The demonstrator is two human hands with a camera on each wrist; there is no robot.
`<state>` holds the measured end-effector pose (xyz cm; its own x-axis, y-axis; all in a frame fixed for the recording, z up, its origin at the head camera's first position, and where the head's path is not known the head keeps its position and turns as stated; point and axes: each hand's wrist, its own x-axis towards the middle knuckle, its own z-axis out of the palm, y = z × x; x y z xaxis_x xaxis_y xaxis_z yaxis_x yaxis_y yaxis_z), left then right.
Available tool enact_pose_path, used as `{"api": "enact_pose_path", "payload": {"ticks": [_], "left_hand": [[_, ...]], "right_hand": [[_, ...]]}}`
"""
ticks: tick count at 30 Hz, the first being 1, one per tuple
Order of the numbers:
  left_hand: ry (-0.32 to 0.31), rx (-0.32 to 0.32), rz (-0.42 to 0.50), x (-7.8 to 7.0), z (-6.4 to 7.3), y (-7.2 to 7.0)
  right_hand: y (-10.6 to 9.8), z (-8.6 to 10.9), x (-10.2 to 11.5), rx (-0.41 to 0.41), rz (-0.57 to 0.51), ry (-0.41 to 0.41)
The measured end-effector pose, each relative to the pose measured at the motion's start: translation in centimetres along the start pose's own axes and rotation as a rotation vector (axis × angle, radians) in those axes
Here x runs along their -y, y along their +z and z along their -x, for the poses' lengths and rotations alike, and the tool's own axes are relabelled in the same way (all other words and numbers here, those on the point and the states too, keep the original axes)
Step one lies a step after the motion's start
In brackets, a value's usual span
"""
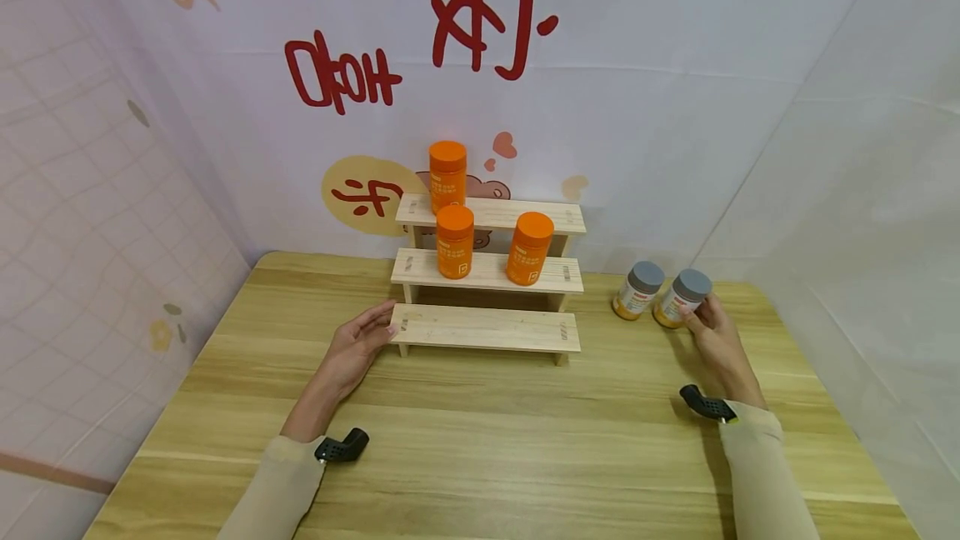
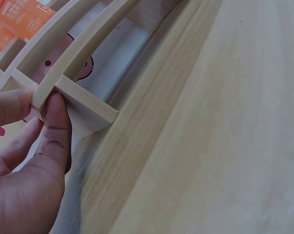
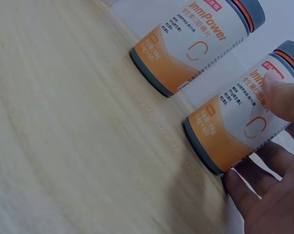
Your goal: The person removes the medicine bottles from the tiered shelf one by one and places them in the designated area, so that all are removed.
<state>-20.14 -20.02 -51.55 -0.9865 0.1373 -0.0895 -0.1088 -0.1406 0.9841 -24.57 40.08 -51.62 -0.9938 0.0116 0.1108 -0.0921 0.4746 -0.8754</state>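
My left hand (image 1: 356,353) pinches the left end of the lowest board of a three-step wooden rack (image 1: 487,327), thumb on top and fingertip beneath in the left wrist view. At the right, my right hand (image 1: 718,342) holds a vitamin bottle (image 1: 681,298) with a grey lid, white and orange label; its thumb lies on the label and fingers go round behind. That bottle stands upright on the table, its base seen in the right wrist view. A matching vitamin bottle (image 1: 638,290) stands just left of it, untouched.
One orange bottle (image 1: 447,177) stands on the rack's top step. Another orange bottle (image 1: 455,242) and a third orange bottle (image 1: 529,248) stand on the middle step. The wooden table (image 1: 480,448) ends at a printed white cloth wall (image 1: 675,107) behind the rack.
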Motion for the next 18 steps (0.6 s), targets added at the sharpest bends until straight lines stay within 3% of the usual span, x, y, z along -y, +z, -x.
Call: {"api": "enact_pose_path", "payload": {"ticks": [9,18], "left_hand": [[-0.008,-0.006,-0.006,0.0,0.0,0.1],[-0.002,-0.003,0.0,0.0,0.0,0.0]], "right_hand": [[-0.1,0.3,0.8,0.012,0.006,0.043],[-0.6,1.0,3.0,-0.008,-0.043,0.161]]}}
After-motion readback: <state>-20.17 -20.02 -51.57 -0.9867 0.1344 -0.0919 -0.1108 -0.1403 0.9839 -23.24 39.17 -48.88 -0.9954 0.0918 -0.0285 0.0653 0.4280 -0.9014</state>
